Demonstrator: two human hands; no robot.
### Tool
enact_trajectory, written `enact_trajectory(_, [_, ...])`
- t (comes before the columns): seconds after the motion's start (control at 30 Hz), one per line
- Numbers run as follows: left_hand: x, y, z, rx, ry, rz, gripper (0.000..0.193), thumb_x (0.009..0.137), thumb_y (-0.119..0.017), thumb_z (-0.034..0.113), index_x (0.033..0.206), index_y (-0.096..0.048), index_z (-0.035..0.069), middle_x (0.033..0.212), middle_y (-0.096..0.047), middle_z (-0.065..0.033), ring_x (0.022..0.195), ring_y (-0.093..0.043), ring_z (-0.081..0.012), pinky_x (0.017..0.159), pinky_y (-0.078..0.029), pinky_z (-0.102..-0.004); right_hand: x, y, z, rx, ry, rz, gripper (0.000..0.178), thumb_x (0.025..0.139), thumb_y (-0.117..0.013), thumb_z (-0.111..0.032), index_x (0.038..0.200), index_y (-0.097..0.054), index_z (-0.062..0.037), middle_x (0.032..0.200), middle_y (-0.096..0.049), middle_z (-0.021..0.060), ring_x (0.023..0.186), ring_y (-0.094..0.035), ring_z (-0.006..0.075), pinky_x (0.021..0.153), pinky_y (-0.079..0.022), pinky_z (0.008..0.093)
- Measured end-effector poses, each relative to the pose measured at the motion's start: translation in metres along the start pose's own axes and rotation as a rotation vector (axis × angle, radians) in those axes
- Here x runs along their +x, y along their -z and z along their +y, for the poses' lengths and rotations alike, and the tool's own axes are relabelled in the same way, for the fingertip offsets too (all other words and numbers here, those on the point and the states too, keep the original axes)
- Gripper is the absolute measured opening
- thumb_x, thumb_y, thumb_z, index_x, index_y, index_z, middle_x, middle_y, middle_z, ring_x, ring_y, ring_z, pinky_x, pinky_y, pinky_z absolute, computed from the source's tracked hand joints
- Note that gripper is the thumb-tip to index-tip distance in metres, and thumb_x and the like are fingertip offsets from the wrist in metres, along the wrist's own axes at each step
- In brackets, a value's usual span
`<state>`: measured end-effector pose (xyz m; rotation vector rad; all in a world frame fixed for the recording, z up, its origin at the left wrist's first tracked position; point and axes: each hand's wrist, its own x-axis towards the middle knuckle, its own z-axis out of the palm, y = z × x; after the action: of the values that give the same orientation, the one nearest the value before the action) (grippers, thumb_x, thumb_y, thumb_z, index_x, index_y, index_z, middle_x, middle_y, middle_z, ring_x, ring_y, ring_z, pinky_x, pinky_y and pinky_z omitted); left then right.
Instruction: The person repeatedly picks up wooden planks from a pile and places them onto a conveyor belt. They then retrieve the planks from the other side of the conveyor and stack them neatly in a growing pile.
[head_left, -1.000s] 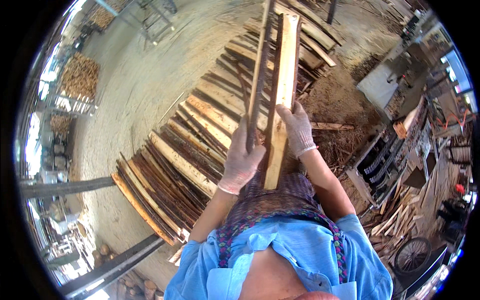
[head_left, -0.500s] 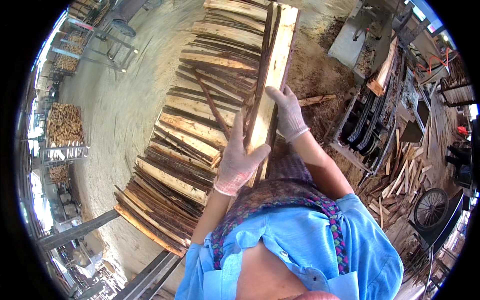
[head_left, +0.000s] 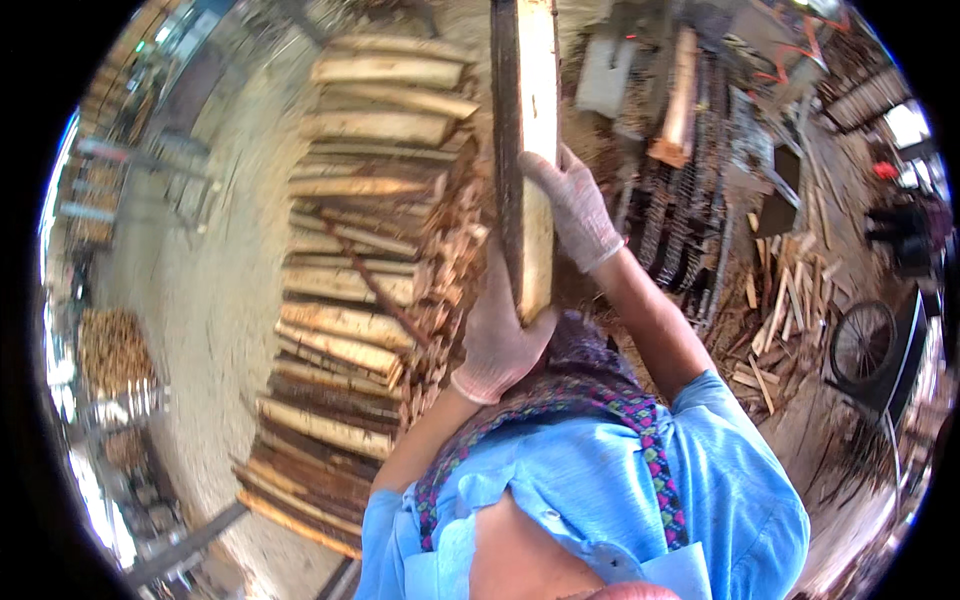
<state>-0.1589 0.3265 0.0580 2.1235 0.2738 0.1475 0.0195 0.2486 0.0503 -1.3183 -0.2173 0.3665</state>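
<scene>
Background slabs lie at nine o'clock; staggered left hand and right hand clamp timber, possibly doubled, seemingly for balance.

The far end of your long board is cut off at the top of the view. You can't tell if the dark strip on its left is bark or another board. The board hides some fingers of your right hand. Your left arm covers a bit of the wood pile at its near right corner, and the pile's right edge looks blurry.
</scene>
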Motion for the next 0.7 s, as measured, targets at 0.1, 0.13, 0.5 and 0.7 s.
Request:
enact_trajectory(0.1, [0.011,0.000,-0.009,0.064,-0.370,-0.094,0.100,0.088,-0.076,0.028,0.158,-0.015,-0.011,0.152,-0.036,-0.0377,0.141,-0.041,-0.0498,0.117,-0.036,-0.0474,-0.014,0.031,-0.026,-0.044,0.109,0.161,0.053,0.093,-0.074,-0.032,0.128,-0.058,0.0047,0.102,-0.068,0.0088,0.089,-0.064,0.0135,0.078,-0.054,0.0289])
enact_trajectory(0.13, [0.013,0.001,-0.008,0.073,-0.428,-0.101,0.099,0.090,-0.076,0.029,0.158,-0.016,-0.010,0.154,-0.036,-0.0355,0.143,-0.040,-0.0479,0.117,-0.036,-0.0477,-0.018,0.046,-0.040,-0.025,0.106,0.226,0.052,0.094,-0.074,-0.032,0.128,-0.058,0.0036,0.100,-0.068,0.0083,0.088,-0.064,0.0134,0.076,-0.055,0.0290])
enact_trajectory(0.5, [-0.054,-0.002,-0.164,-0.330,0.475,0.072,0.071,0.098,-0.062,0.009,0.158,-0.026,-0.004,0.149,-0.047,-0.0209,0.129,-0.052,-0.0254,0.109,-0.042,-0.0333,0.043,0.295,-0.044,-0.142,0.011,0.612,0.044,0.094,-0.076,-0.037,0.119,-0.067,-0.0022,0.095,-0.070,0.0033,0.079,-0.065,0.0115,0.069,-0.054,0.0301])
enact_trajectory(0.7, [-0.168,-0.003,-0.256,-0.471,0.663,0.269,0.060,0.098,-0.057,0.014,0.153,-0.038,-0.002,0.134,-0.060,-0.0168,0.116,-0.060,-0.0226,0.097,-0.049,-0.0353,0.154,0.326,-0.007,-0.365,-0.065,0.473,0.067,0.090,-0.073,-0.055,0.120,-0.069,0.0046,0.100,-0.073,0.0130,0.087,-0.069,0.0201,0.079,-0.054,0.0347])
